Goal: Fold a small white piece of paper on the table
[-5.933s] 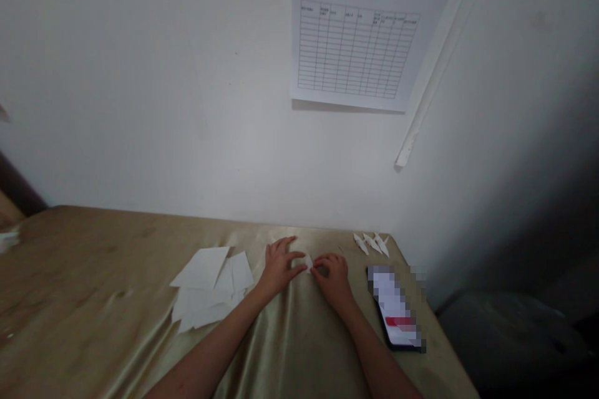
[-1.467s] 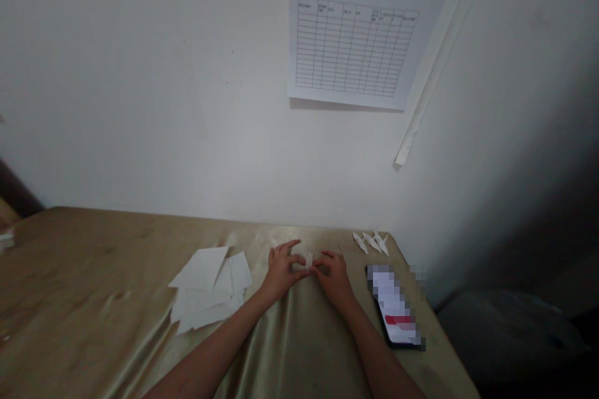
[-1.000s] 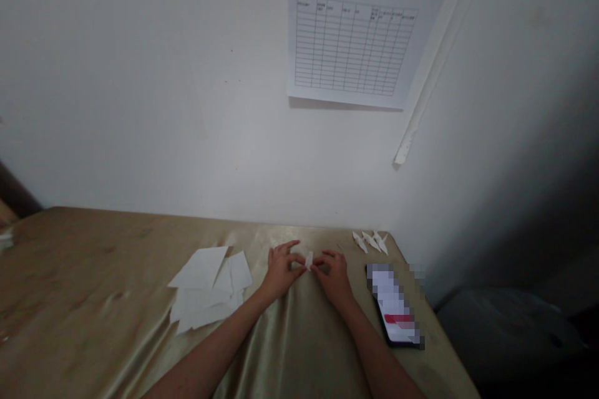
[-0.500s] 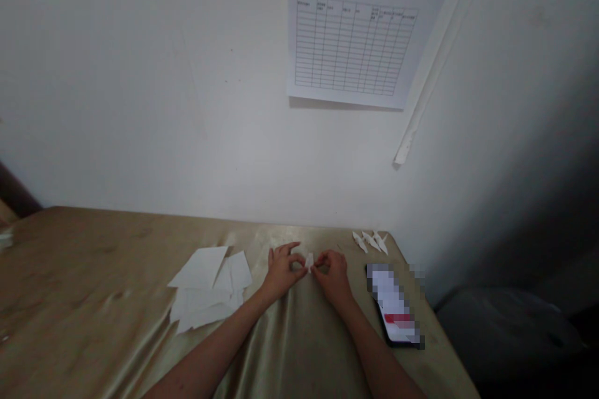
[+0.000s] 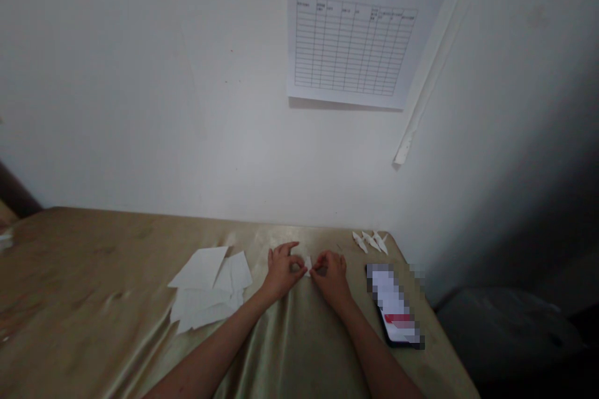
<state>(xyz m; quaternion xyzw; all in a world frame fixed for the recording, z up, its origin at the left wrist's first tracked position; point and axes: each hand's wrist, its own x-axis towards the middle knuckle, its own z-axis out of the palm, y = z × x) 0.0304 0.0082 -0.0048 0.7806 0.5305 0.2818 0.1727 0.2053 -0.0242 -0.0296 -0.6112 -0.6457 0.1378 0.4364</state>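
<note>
Between my two hands is a small folded piece of white paper (image 5: 307, 265), close to the tabletop. My left hand (image 5: 282, 270) pinches its left side between thumb and index finger, the other fingers raised. From the right, my right hand (image 5: 331, 273) grips the paper's edge with thumb and fingertips. The paper's lower part is partly hidden by the fingertips. Beyond my right hand, 3 small folded paper cranes (image 5: 370, 242) lie in a row near the far right corner of the table.
Loose white paper sheets (image 5: 206, 296) lie in a pile left of my hands. A phone (image 5: 393, 305) with its screen lit rests at the right. The table's gold cloth (image 5: 107, 262) is creased. A printed table sheet (image 5: 355, 43) hangs on the wall behind.
The small folded paper has shifted slightly left and tilted between my fingers. My right hand's fingers have moved a little along it; my left hand has hardly moved.
</note>
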